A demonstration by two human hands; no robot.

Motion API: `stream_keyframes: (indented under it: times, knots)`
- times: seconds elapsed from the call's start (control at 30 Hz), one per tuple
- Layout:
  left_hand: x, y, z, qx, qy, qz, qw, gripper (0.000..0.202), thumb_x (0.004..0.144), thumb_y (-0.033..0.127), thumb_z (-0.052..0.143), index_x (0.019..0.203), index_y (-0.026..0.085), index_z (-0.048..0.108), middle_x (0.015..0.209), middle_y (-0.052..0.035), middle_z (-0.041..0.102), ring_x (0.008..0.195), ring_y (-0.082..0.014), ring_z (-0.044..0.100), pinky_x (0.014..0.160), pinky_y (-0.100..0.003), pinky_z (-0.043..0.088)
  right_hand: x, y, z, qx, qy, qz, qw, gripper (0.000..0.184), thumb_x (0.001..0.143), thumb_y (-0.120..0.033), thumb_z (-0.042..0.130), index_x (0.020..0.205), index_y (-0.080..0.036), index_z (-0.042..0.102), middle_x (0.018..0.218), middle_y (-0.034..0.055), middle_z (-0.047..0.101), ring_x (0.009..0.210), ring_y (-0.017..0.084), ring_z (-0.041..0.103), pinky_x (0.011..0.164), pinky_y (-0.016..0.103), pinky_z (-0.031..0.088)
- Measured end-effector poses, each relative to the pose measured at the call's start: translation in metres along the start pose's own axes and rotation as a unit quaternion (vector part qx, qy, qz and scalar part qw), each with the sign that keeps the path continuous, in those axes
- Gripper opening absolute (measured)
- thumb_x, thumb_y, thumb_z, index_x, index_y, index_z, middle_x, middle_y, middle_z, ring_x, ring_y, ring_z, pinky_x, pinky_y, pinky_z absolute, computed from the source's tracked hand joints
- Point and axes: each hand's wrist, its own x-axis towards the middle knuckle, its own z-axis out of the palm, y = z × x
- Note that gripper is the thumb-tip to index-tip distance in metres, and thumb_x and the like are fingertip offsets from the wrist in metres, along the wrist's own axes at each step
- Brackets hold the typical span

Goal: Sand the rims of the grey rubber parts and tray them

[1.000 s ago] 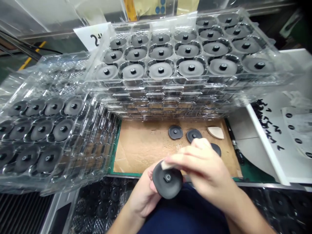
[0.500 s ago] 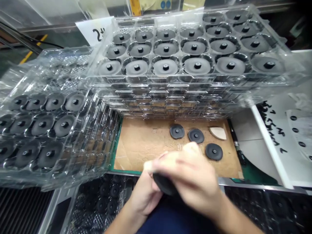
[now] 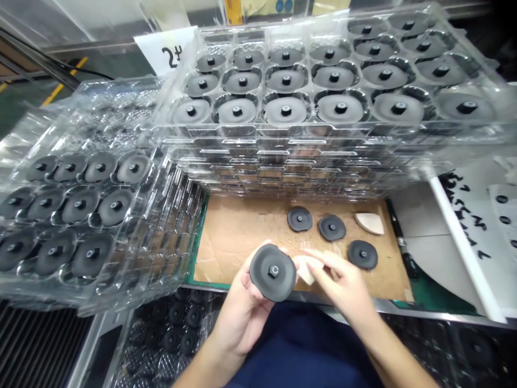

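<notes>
Left hand [image 3: 244,302] grips black disc [image 3: 273,275] by rim, hub [image 3: 274,270] facing camera, above near edge of cardboard [image 3: 234,231]. Pale wedge [image 3: 306,268] sits just right of disc, contact and long axis unclear; right hand [image 3: 343,281], nearest wedge, pinches it.

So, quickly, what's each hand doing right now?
Left hand: holding a round black disc by its edge.
Right hand: closed, pinching a pale piece.
</notes>
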Motion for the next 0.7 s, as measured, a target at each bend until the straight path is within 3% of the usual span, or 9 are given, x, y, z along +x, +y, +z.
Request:
stream_keyframes:
  times: [0.1, 0.17, 0.23, 0.33, 0.47, 0.6, 0.7]
  knots:
    - [0.001, -0.001, 0.004, 0.01, 0.005, -0.002, 1.0, 0.058, 0.058, 0.029, 0.081, 0.113, 0.024, 0.062, 0.107, -0.0051, 0.067, 0.099, -0.0208, 0.062, 0.085, -0.027, 0.05, 0.007, -0.045, -0.021, 0.031, 0.094, -0.084, 0.992, 0.024, 0.088, -0.022, 0.053, 0.109, -0.02, 0.064, 0.097, 0.0044, 0.069, 0.081, 0.016, 0.063, 0.066, 0.026, 0.05]
    - [0.001, 0.0, 0.005, 0.018, 0.013, -0.014, 1.0, 0.057, 0.062, 0.021, 0.078, 0.116, 0.024, 0.06, 0.109, -0.005, 0.067, 0.101, -0.0196, 0.061, 0.088, -0.027, 0.048, 0.01, -0.07, -0.025, 0.037, 0.065, -0.204, 0.976, 0.023, 0.088, -0.015, 0.052, 0.108, -0.015, 0.063, 0.094, 0.0058, 0.07, 0.079, 0.016, 0.063, 0.072, 0.028, 0.049]
    - [0.002, 0.001, 0.005, 0.029, 0.021, -0.019, 0.999, 0.057, 0.063, 0.018, 0.077, 0.117, 0.023, 0.059, 0.108, -0.0051, 0.067, 0.101, -0.0204, 0.061, 0.093, -0.03, 0.045, 0.011, -0.084, -0.024, 0.036, -0.023, -0.256, 0.966, 0.022, 0.087, -0.012, 0.051, 0.104, -0.012, 0.064, 0.088, 0.0056, 0.071, 0.074, 0.015, 0.062, 0.071, 0.028, 0.048]
    - [0.004, 0.0, 0.005, 0.045, 0.037, -0.01, 0.998, 0.05, 0.061, 0.02, 0.078, 0.108, 0.022, 0.063, 0.098, -0.0034, 0.069, 0.093, -0.02, 0.063, 0.091, -0.031, 0.047, 0.015, -0.087, -0.019, 0.005, -0.108, -0.237, 0.965, 0.018, 0.087, -0.012, 0.051, 0.097, -0.014, 0.065, 0.079, 0.0024, 0.07, 0.066, 0.014, 0.06, 0.064, 0.026, 0.046]
    - [0.005, 0.001, 0.011, 0.028, 0.006, -0.026, 0.999, 0.039, 0.062, 0.023, 0.078, 0.099, 0.02, 0.067, 0.09, -0.0028, 0.069, 0.095, -0.0203, 0.062, 0.092, -0.03, 0.046, 0.018, -0.084, -0.016, -0.02, -0.004, -0.256, 0.967, 0.021, 0.09, -0.013, 0.046, 0.1, -0.012, 0.063, 0.081, 0.0064, 0.069, 0.069, 0.017, 0.059, 0.068, 0.031, 0.045]
    - [0.005, 0.007, 0.01, 0.034, -0.013, -0.029, 0.999, 0.049, 0.054, 0.014, 0.082, 0.1, 0.021, 0.067, 0.1, -0.0022, 0.069, 0.097, -0.018, 0.062, 0.086, -0.023, 0.047, 0.011, -0.077, -0.031, 0.023, -0.097, -0.245, 0.964, 0.018, 0.088, -0.011, 0.049, 0.099, -0.016, 0.063, 0.077, 0.0009, 0.068, 0.064, 0.011, 0.058, 0.064, 0.024, 0.044]
    - [0.006, 0.005, 0.006, 0.018, -0.016, -0.046, 0.999, 0.053, 0.055, 0.016, 0.082, 0.105, 0.021, 0.066, 0.102, -0.0028, 0.069, 0.094, -0.0167, 0.063, 0.082, -0.022, 0.048, 0.011, -0.071, -0.043, -0.073, -0.057, -0.219, 0.971, 0.019, 0.088, -0.011, 0.05, 0.099, -0.016, 0.064, 0.074, 0.0019, 0.066, 0.063, 0.013, 0.055, 0.061, 0.026, 0.042]
